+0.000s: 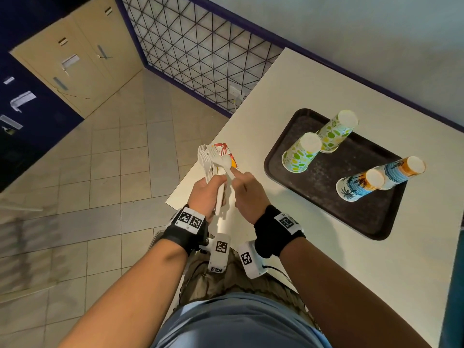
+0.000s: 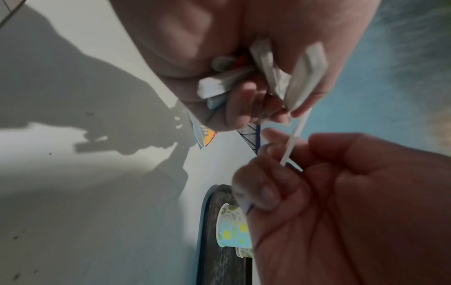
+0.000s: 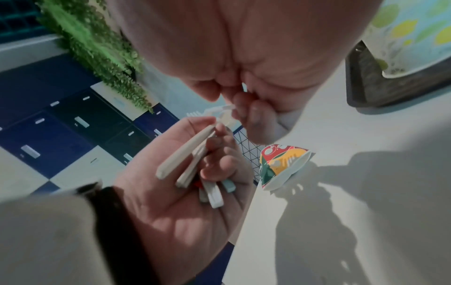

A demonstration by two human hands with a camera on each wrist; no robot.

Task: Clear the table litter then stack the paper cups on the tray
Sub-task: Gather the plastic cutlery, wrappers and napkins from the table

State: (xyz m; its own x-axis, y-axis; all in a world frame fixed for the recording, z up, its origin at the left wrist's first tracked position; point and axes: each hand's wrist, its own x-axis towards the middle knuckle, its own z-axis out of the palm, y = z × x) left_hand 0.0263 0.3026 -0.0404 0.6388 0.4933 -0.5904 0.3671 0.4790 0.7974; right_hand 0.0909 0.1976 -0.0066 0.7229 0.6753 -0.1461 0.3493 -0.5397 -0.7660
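Note:
My left hand [image 1: 215, 184] grips a bundle of white plastic forks and spoons [image 1: 206, 159] over the table's left corner; their handles [image 3: 185, 164] lie across its palm [image 3: 171, 208]. My right hand [image 1: 234, 179] pinches the handle of a white spoon [image 1: 223, 162] right beside the bundle; the left wrist view shows that thin handle [image 2: 291, 146] between its fingertips. A flattened red and yellow paper cup [image 1: 227, 149] lies on the table behind the hands. Two green-spotted cups [image 1: 301, 153] and two blue and orange cups [image 1: 359, 185] stand upside down on the dark tray [image 1: 326, 169].
The white table [image 1: 351, 259] ends just left of my hands, with tiled floor [image 1: 113, 172] below. A wire mesh fence [image 1: 200, 46] and cream lockers [image 1: 75, 59] stand beyond. The tray [image 3: 380, 86] sits to the right of my hands.

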